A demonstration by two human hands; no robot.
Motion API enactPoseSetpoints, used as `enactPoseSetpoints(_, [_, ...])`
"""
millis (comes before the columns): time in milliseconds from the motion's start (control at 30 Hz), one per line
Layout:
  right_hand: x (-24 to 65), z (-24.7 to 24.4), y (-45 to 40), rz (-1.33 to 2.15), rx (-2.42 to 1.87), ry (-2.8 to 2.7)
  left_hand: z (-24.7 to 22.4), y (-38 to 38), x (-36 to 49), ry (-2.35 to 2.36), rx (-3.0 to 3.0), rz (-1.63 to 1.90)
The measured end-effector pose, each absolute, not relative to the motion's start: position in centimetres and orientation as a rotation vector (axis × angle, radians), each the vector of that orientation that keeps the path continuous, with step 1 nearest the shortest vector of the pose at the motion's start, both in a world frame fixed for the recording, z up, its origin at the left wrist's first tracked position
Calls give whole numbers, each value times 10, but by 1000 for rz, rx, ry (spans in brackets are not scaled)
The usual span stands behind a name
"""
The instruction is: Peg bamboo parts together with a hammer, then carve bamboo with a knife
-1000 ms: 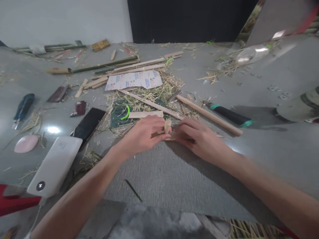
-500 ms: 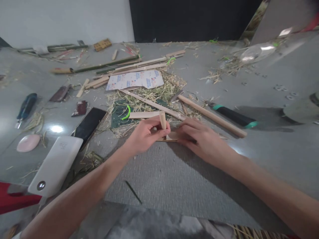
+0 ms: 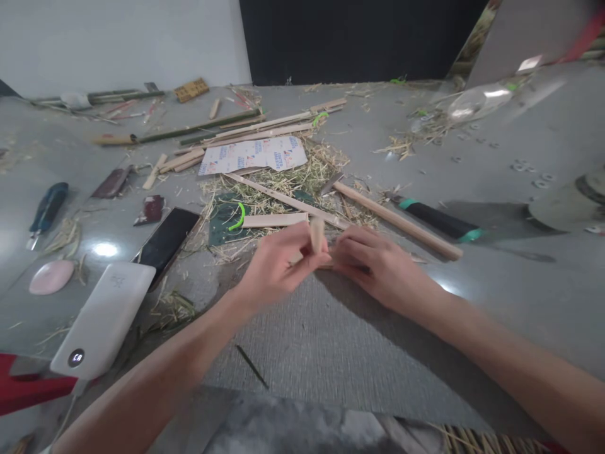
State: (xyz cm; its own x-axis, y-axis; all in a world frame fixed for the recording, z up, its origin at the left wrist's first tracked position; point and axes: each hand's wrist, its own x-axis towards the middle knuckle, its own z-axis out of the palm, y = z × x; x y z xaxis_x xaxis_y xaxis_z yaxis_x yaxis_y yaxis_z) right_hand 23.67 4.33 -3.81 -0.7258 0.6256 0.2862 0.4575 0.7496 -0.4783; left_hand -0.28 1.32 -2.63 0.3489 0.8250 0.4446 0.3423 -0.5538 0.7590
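- Head view: two bare hands are seen at the middle of a grey table [image 3: 496, 208], both the person's own.
- The left hand [image 3: 276, 268] is closed on one short wooden peg [image 3: 316, 234], pinched upright between thumb and fingertips; the peg is blurred.
- The right hand [image 3: 378, 268] is laid palm down, fingers curled onto one small flat wood piece [image 3: 326, 263] on the grey mat [image 3: 302, 340]; whether it is gripped or only pressed cannot be told.
- The peg is held just above the flat piece, between the two hands.
- Counted on the left: one white power bank [image 3: 101, 318], one black phone [image 3: 167, 236], one pink oval object [image 3: 51, 276], one blue-handled tool [image 3: 46, 207].
- Counted beyond the hands: one flat slat [image 3: 274, 220], one green loop [image 3: 237, 216], one printed paper [image 3: 253, 154], one long round stick [image 3: 397, 219], one black-handled tool with green bands [image 3: 437, 219].
- Straw shavings [image 3: 302, 176] are spread over a dark green pad [image 3: 224, 224] just behind the hands.
- Several long bamboo strips [image 3: 265, 123] lie farther back; an exact count cannot be made.
- The flat piece is largely covered by the fingers of both hands.
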Motion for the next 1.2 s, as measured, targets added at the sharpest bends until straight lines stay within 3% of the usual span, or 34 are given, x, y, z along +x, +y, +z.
enactPoseSetpoints(233, [241, -45, 46, 384, -755, -2483, -32, 27, -17, 1300, 1756, 978])
enactPoseSetpoints(567, [246, -18, 31, 290, -737, -2316, -14, 17, -15, 1091, 1572, 1154])
enactPoseSetpoints(800, [242, -17, 26, 218, -728, -2281, -15, 7, -10, 1068, 1356, 951])
enactPoseSetpoints(1200, [242, -16, 23, 240, -739, -2251, -7, 5, -10, 1019, 1335, 917])
